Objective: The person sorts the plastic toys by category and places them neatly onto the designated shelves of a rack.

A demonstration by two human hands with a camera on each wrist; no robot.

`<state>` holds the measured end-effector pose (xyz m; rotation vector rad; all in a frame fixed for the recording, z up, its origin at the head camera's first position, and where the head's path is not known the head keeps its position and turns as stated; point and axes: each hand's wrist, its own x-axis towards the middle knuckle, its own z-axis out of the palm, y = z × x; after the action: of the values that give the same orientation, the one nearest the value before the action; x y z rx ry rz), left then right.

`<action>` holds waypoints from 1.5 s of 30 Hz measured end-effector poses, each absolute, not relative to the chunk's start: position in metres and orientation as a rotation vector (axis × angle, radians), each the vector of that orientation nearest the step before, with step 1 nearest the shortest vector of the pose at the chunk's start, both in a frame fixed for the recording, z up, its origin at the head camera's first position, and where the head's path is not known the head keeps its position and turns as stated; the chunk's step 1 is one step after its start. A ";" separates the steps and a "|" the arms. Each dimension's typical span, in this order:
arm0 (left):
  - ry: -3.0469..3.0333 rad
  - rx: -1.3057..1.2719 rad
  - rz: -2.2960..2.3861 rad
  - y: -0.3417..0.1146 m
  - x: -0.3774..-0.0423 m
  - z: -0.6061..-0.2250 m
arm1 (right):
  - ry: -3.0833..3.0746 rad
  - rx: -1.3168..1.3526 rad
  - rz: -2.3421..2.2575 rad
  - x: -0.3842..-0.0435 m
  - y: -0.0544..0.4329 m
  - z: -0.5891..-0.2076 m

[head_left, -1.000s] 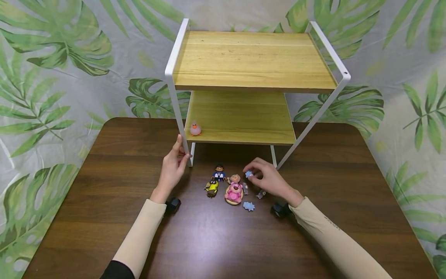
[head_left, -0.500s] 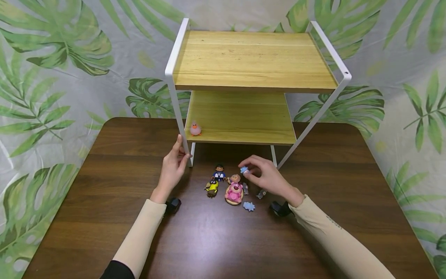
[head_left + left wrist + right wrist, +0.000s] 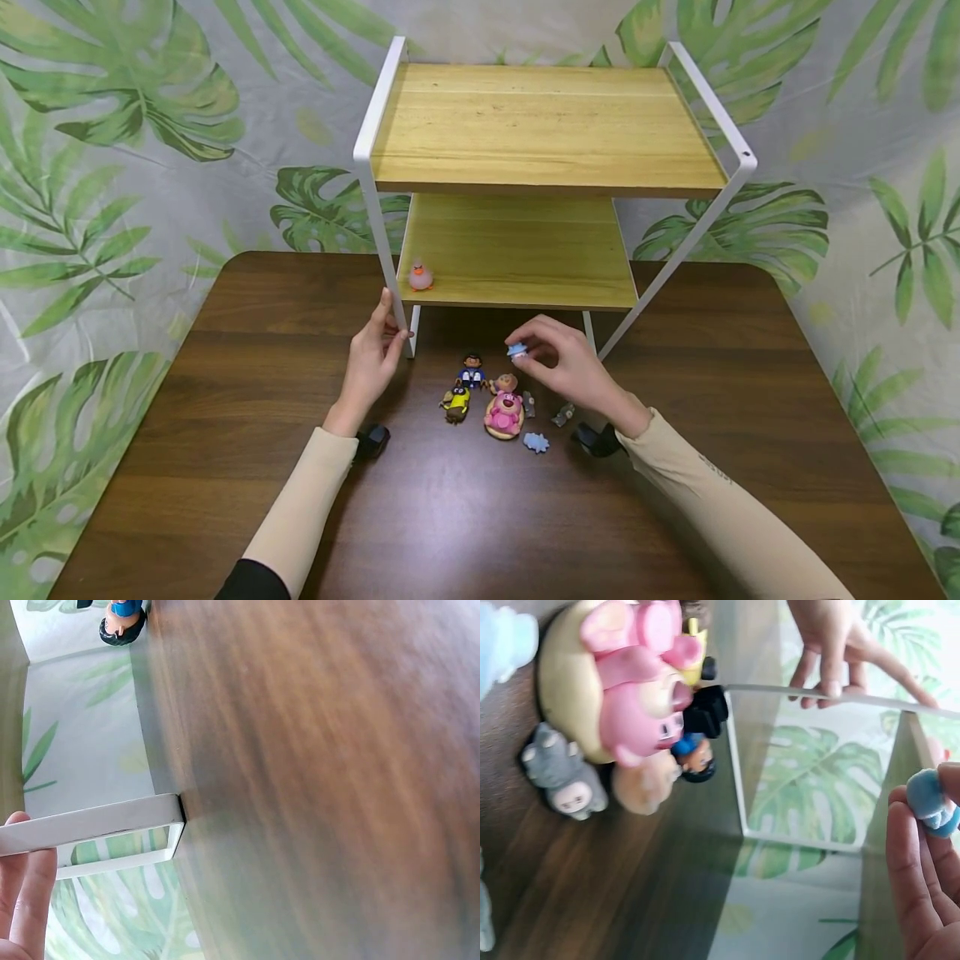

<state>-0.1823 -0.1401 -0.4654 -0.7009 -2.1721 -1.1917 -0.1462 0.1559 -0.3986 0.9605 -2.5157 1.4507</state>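
My left hand [image 3: 370,358] grips the white front leg [image 3: 383,233] of a two-tier shelf; the left wrist view shows fingers [image 3: 34,900] on that white frame. Between thumb and fingertips, my right hand [image 3: 570,362] pinches a small light-blue toy figure [image 3: 926,796], held above the table in front of the lower shelf. Below it lie a pink bear figure [image 3: 505,414] on a pale round base, a peach-coloured figure [image 3: 504,383], and a small grey figure [image 3: 562,776]. A pink duck [image 3: 421,276] stands at the lower shelf's front left corner.
A dark-haired figure in blue [image 3: 472,372] and a yellow-and-brown figure [image 3: 455,404] lie left of the bear. Another light-blue piece [image 3: 536,442] and a second grey figure [image 3: 562,414] lie to the right. The upper shelf board [image 3: 547,125] overhangs the lower one [image 3: 517,250].
My right hand has lifted the light-blue figure and moved it leftward and toward the shelf. The left hand has stayed on the leg.
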 end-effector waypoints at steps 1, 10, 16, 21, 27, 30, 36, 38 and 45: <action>-2.171 -0.701 -1.193 -0.140 -0.182 -0.465 | -2.509 0.961 1.456 -0.147 0.155 -0.397; -2.168 -0.701 -1.211 -0.140 -0.183 -0.466 | -2.433 0.997 1.533 -0.151 0.144 -0.385; -2.161 -0.704 -1.222 -0.140 -0.182 -0.466 | -2.403 1.012 1.529 -0.156 0.139 -0.380; -2.157 -0.706 -1.227 -0.139 -0.181 -0.465 | -2.371 1.018 1.555 -0.160 0.134 -0.376; -2.161 -0.706 -1.227 -0.139 -0.182 -0.466 | -2.345 0.997 1.586 -0.164 0.128 -0.371; -2.160 -0.705 -1.227 -0.140 -0.182 -0.467 | -2.334 0.981 1.600 -0.167 0.124 -0.367; -2.154 -0.696 -1.219 -0.140 -0.183 -0.468 | -2.315 0.969 1.593 -0.174 0.115 -0.361; -2.152 -0.696 -1.223 -0.139 -0.183 -0.468 | -2.317 0.964 1.584 -0.176 0.112 -0.359; -2.141 -0.705 -1.236 -0.139 -0.183 -0.468 | -2.311 0.965 1.549 -0.184 0.109 -0.356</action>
<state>-0.1830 -0.1394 -0.4677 -0.7052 -2.1412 -1.2360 -0.1843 0.1090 -0.3557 0.9651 -2.3115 1.5487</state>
